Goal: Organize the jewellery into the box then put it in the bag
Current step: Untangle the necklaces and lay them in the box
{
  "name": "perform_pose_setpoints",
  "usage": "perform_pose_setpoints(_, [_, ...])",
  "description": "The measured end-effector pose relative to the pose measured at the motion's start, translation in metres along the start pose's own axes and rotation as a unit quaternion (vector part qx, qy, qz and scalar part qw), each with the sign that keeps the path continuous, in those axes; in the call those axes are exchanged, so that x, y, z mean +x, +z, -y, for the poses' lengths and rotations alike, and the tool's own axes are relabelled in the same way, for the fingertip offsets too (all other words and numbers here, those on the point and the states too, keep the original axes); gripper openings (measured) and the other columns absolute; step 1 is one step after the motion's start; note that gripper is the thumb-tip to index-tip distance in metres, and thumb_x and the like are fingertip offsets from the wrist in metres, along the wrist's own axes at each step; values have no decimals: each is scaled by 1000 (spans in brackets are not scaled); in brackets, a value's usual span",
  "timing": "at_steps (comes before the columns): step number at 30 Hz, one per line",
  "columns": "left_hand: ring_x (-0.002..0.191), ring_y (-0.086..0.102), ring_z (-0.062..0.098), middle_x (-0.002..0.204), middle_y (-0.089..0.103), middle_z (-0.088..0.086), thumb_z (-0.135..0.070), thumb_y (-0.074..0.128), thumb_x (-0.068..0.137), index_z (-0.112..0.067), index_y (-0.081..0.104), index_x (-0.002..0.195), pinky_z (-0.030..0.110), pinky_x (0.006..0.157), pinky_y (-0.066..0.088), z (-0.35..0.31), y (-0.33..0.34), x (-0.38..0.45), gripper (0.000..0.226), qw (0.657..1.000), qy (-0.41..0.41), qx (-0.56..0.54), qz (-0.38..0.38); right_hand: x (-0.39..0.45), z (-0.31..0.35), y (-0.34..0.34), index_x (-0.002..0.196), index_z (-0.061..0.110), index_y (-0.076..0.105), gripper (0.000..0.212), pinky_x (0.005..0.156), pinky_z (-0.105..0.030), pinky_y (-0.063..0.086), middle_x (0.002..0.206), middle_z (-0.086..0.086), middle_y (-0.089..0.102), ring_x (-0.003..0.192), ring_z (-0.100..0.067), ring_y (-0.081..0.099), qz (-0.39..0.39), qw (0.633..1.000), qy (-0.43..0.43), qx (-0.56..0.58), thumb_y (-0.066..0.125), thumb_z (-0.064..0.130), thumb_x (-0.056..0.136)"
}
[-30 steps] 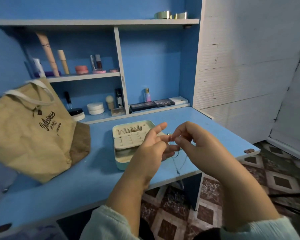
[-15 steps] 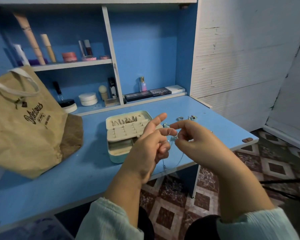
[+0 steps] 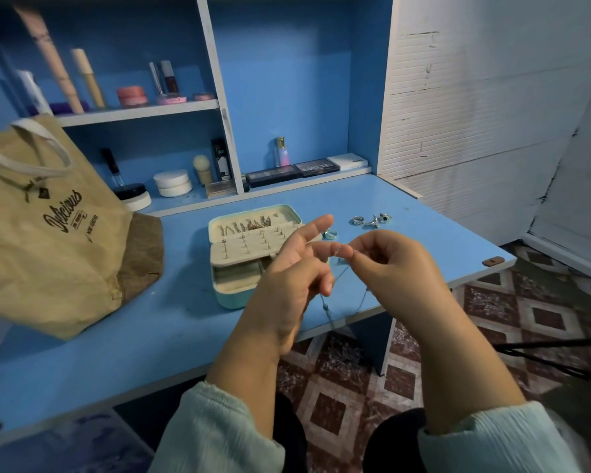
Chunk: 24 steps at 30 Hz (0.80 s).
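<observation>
A thin chain (image 3: 338, 278) hangs in front of the open jewellery box (image 3: 249, 254), pinched at its top between the left hand (image 3: 294, 278) and the right hand (image 3: 389, 264), whose fingertips meet there; it looks like a necklace, though it is too fine to be sure. The box sits on the blue counter (image 3: 151, 336), studs lining its trays. Right of the box lie 3 or 4 silver rings (image 3: 372, 220). Left of the box stands a brown paper bag (image 3: 48, 233).
</observation>
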<state>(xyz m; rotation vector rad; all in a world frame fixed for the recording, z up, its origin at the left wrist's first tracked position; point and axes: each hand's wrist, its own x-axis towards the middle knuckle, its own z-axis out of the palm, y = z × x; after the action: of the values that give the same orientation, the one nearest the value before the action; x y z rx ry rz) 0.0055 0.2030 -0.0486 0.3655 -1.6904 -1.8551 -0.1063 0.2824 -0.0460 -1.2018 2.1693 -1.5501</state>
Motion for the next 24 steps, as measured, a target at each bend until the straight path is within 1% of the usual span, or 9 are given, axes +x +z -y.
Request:
perform_pose_setpoints(3, [58, 48, 4, 88, 63, -3, 8, 48, 81, -28, 54, 114, 14, 59, 43, 0, -1, 0, 49, 997, 15, 66, -22, 0, -1, -2, 75, 20, 61, 13, 41, -8, 32, 54, 9, 49, 45, 0, 43, -48, 999, 1, 23, 57, 19, 88])
perform_pose_setpoints(5, [65, 51, 1, 90, 61, -5, 11, 46, 87, -31, 53, 112, 15, 61, 44, 1, -3, 0, 49, 993, 17, 114, -35, -1, 0, -3, 76, 19, 62, 13, 41, -7, 31, 51, 11, 51, 43, 2, 43, -66, 996, 10, 60, 57, 17, 87])
perform_pose_setpoints(7, [71, 53, 2, 90, 60, -7, 5, 50, 89, -35, 53, 109, 16, 64, 45, 1, -5, 1, 45, 988, 12, 152, -39, -2, 1, -3, 77, 19, 63, 12, 49, -12, 37, 60, 8, 60, 51, 2, 45, -77, 992, 27, 97, 57, 17, 86])
perform_pose_setpoints(9, [70, 54, 3, 87, 59, -8, -3, 54, 89, -38, 54, 106, 20, 67, 47, 2, -5, 0, 39, 981, -1, 189, -33, -1, 2, -3, 77, 21, 62, 12, 61, -22, 43, 77, -2, 67, 66, -8, 54, -88, 984, 53, 142, 56, 18, 87])
perform_pose_setpoints(12, [65, 56, 1, 72, 59, -15, -12, 52, 92, -36, 59, 105, 15, 72, 46, 0, -5, -1, 28, 977, -20, 209, -34, -1, 2, -2, 78, 19, 62, 13, 68, -25, 45, 76, 6, 69, 71, -6, 59, -75, 977, 69, 185, 55, 18, 89])
perform_pose_setpoints(15, [61, 54, 2, 62, 58, -17, -13, 48, 94, -29, 64, 105, 22, 80, 48, -1, -8, -1, 25, 978, -26, 203, -49, -1, 2, -1, 79, 18, 60, 12, 69, -24, 47, 71, 7, 70, 68, -3, 62, -60, 970, 83, 220, 54, 15, 90])
perform_pose_setpoints(18, [58, 49, 6, 61, 55, -9, -11, 45, 95, -22, 70, 96, 23, 71, 46, -2, -9, 0, 27, 986, -45, 152, -43, -1, 1, 2, 80, 16, 58, 13, 72, -29, 49, 64, 6, 67, 67, -5, 64, -43, 960, 99, 258, 53, 12, 91])
perform_pose_setpoints(21, [56, 46, 6, 57, 49, -7, -15, 45, 96, -20, 76, 76, 18, 64, 43, -4, -10, 0, 37, 991, -70, 108, -39, -1, 0, 5, 81, 14, 58, 11, 69, -28, 50, 55, 8, 61, 65, -7, 64, -19, 955, 110, 276, 53, 11, 91])
perform_pose_setpoints(24, [54, 45, 7, 54, 47, -6, -18, 49, 94, -18, 68, 57, 19, 60, 43, -8, -10, 1, 42, 993, -92, 62, -47, -1, 0, 7, 81, 15, 59, 11, 68, -27, 50, 57, 7, 59, 66, -10, 65, 10, 953, 122, 278, 55, 12, 91])
